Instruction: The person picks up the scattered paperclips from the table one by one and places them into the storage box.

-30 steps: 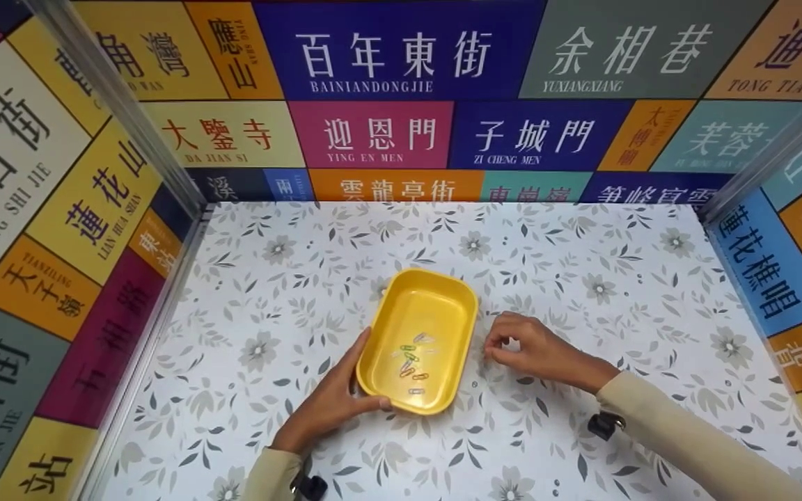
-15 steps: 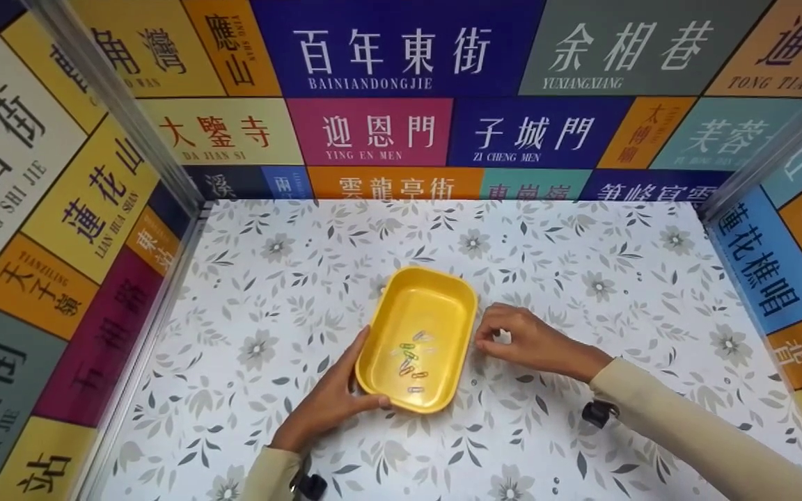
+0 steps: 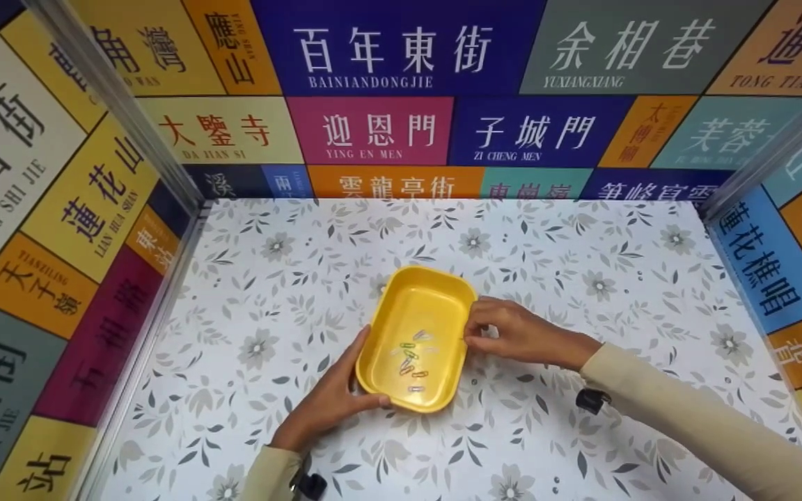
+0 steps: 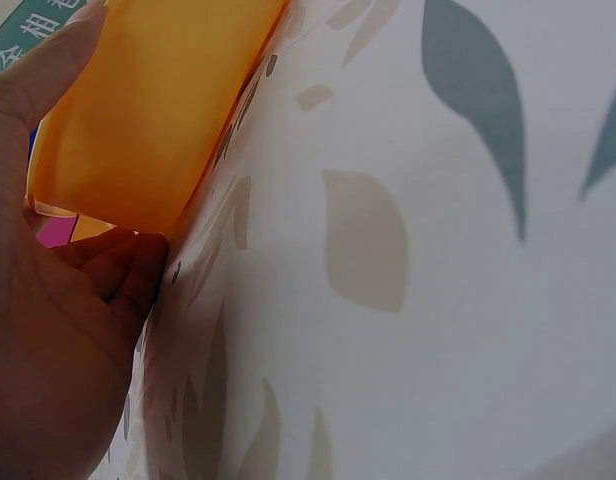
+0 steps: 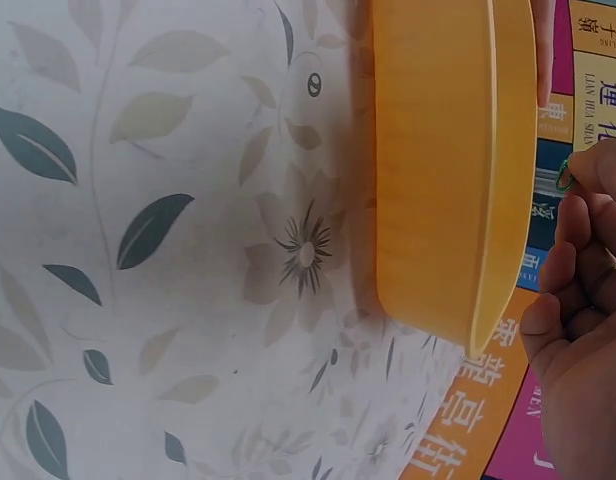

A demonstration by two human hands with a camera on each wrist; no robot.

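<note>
A yellow plastic tray [image 3: 427, 296] stands on the table, with several coloured paper clips [image 3: 409, 353] lying loose on its floor. My left hand [image 3: 328, 400] grips the tray's near left corner, thumb along the near edge and fingers against the left side; the left wrist view shows the fingertips low by the tabletop. Over the tray's right rim, my right hand [image 3: 523, 334] pinches a green paper clip [image 5: 564, 178] between thumb and forefinger. In the right wrist view that clip shows just above the rim, while the other fingers stay curled.
A white tabletop with a grey leaf and flower print [image 3: 599, 285] surrounds the tray. Colourful panels with Chinese lettering [image 3: 394, 59] wall the table at the back and both sides. Each wrist carries a small black camera [image 3: 592, 400].
My right hand has moved left from beside the tray to its right rim, still pinching. The left hand and the tray have stayed in place.
</note>
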